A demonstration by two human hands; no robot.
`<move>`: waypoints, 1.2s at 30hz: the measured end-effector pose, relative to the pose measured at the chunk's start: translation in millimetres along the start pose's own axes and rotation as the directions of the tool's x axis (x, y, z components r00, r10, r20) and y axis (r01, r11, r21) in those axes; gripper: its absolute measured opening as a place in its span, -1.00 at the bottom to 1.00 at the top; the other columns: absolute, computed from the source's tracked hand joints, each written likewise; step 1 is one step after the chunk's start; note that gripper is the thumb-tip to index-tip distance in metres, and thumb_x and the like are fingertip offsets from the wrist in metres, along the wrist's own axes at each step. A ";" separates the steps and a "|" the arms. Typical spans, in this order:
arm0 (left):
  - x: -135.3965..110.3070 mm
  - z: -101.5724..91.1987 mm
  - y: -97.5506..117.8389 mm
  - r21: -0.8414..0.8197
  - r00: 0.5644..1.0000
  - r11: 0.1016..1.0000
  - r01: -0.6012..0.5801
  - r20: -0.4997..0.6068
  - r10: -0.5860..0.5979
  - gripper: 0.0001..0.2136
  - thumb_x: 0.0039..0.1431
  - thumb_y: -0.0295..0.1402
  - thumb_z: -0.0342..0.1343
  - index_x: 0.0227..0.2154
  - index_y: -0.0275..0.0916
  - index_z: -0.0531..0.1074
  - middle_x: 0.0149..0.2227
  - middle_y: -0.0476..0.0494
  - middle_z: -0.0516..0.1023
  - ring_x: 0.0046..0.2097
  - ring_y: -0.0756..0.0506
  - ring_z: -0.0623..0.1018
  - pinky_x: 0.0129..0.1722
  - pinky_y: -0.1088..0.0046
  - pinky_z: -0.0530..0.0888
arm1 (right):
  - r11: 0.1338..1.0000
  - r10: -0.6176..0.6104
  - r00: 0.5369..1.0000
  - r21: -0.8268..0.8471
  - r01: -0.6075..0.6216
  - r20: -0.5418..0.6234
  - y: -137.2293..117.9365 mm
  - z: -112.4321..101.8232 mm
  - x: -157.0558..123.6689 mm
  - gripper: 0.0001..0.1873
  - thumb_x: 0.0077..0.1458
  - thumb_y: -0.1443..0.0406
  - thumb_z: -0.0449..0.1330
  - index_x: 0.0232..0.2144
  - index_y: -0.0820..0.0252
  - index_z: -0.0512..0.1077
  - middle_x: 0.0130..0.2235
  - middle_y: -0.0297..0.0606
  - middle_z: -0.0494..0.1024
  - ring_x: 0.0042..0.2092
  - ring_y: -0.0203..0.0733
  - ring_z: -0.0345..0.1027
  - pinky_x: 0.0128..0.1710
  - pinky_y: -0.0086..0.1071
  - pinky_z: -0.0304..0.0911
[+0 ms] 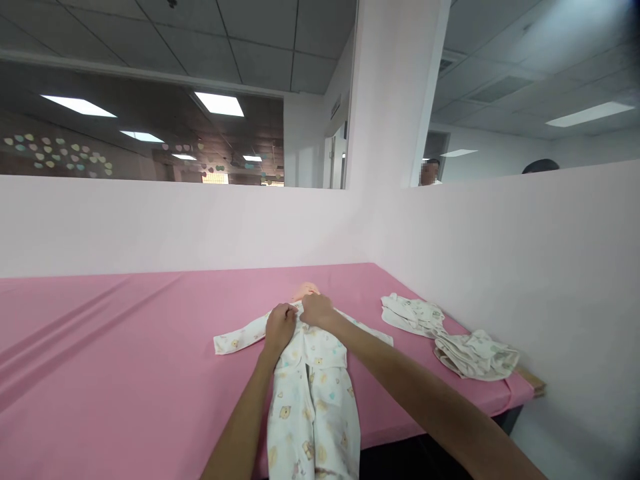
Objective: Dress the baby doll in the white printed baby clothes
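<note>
A baby doll (306,289) lies on its back on the pink-covered table, its head at the far end. It wears a white long-sleeved baby top (325,348) printed with small bears, the sleeves spread to both sides. Matching trousers (287,420) stretch below the hem toward me. My left hand (281,325) is closed on the top's front, just below the neck. Beside it, my right hand (317,310) pinches the cloth at the collar, partly covering the doll's head. The fingertips of both hands are mostly hidden.
Two folded piles of white baby clothes, the farther pile (413,315) and the nearer pile (477,355), lie at the table's right edge. White walls (200,227) with windows border the pink table cover (125,373) at the back and right. People's heads show beyond the right window.
</note>
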State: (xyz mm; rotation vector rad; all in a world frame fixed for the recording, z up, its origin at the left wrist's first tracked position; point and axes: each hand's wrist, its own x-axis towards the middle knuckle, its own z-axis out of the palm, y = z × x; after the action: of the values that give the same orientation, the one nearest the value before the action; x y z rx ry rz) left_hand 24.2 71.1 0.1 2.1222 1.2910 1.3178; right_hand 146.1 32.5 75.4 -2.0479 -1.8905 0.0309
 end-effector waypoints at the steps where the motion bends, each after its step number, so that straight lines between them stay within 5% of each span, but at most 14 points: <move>1: -0.1 -0.4 0.7 0.010 1.000 1.000 -0.004 -0.002 0.004 -0.78 0.14 -0.46 -0.12 -0.40 -0.20 0.45 -0.22 -0.14 0.56 -0.15 -0.12 0.50 -0.14 0.35 0.38 | 1.000 -0.019 1.000 -0.019 0.019 -0.002 -2.2 1.6 -0.3 -0.77 -0.17 0.44 0.26 -0.34 0.23 0.52 -0.22 -0.04 0.60 -0.10 0.00 0.48 -0.18 -0.27 0.32; 12: -3.9 -3.0 8.4 0.084 0.992 0.989 -0.123 0.047 0.119 -0.81 0.18 -0.40 -0.07 -0.33 -0.18 0.46 -0.23 -0.12 0.54 -0.14 -0.13 0.46 -0.15 0.35 0.34 | 0.999 -0.039 0.998 -0.014 0.040 0.047 1.3 6.3 5.6 -0.83 0.03 0.33 0.23 -0.28 0.31 0.49 -0.13 -0.06 0.56 -0.03 -0.03 0.42 -0.05 -0.12 0.29; 16: -5.5 -3.7 10.3 0.099 0.986 0.983 -0.154 0.078 0.146 -0.82 0.16 -0.38 -0.04 -0.30 -0.19 0.48 -0.27 -0.13 0.52 -0.18 -0.14 0.45 -0.19 0.36 0.32 | 0.992 -0.038 0.997 0.121 0.030 0.065 8.2 4.6 5.2 -0.95 -0.03 0.37 0.21 -0.45 0.28 0.47 -0.23 -0.01 0.59 -0.08 0.00 0.46 -0.16 -0.26 0.31; 19: -7.0 -5.2 12.6 0.096 0.982 0.981 -0.171 0.101 0.161 -0.79 0.14 -0.42 -0.04 -0.29 -0.18 0.50 -0.26 -0.13 0.52 -0.17 -0.13 0.44 -0.18 0.36 0.32 | 0.958 -0.064 0.986 0.287 0.018 0.152 20.3 0.6 4.1 -0.81 0.01 0.33 0.12 -0.60 0.25 0.37 -0.46 -0.13 0.57 -0.31 -0.14 0.50 -0.34 -0.39 0.33; 24: -9.9 -8.2 18.8 0.065 0.970 0.976 -0.206 0.149 0.195 -0.80 0.18 -0.30 -0.02 -0.29 -0.13 0.51 -0.25 -0.06 0.55 -0.15 -0.11 0.45 -0.16 0.41 0.31 | 0.839 -0.127 0.960 0.544 -0.030 0.248 43.4 0.7 -4.1 -0.81 0.02 0.39 0.00 -0.59 0.22 0.29 -0.55 -0.30 0.49 -0.52 -0.35 0.38 -0.50 -0.52 0.28; 30: -12.1 -6.8 18.4 0.073 0.969 0.976 -0.204 0.161 0.190 -0.77 0.22 -0.21 -0.02 -0.34 -0.16 0.50 -0.23 -0.07 0.54 -0.13 -0.12 0.44 -0.15 0.40 0.29 | 0.759 -0.177 0.963 0.651 0.001 0.205 51.7 10.6 -13.2 -0.89 0.02 0.35 0.02 -0.48 0.23 0.33 -0.53 -0.37 0.45 -0.56 -0.40 0.26 -0.59 -0.56 0.10; 36: -11.7 -5.1 15.9 0.079 0.966 0.973 -0.215 0.165 0.200 -0.75 0.27 -0.26 -0.08 -0.39 -0.19 0.45 -0.23 -0.11 0.51 -0.14 -0.12 0.42 -0.14 0.37 0.28 | 0.780 -0.165 0.982 0.621 0.075 0.089 47.8 16.9 -13.7 -0.86 0.04 0.31 0.02 -0.52 0.21 0.29 -0.54 -0.37 0.41 -0.54 -0.38 0.21 -0.56 -0.53 0.03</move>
State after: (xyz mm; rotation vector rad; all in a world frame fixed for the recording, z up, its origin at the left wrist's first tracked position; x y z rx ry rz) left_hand 26.3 52.0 7.0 2.4309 1.1139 1.1583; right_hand 186.3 21.0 43.7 -1.4981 -1.7649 0.6886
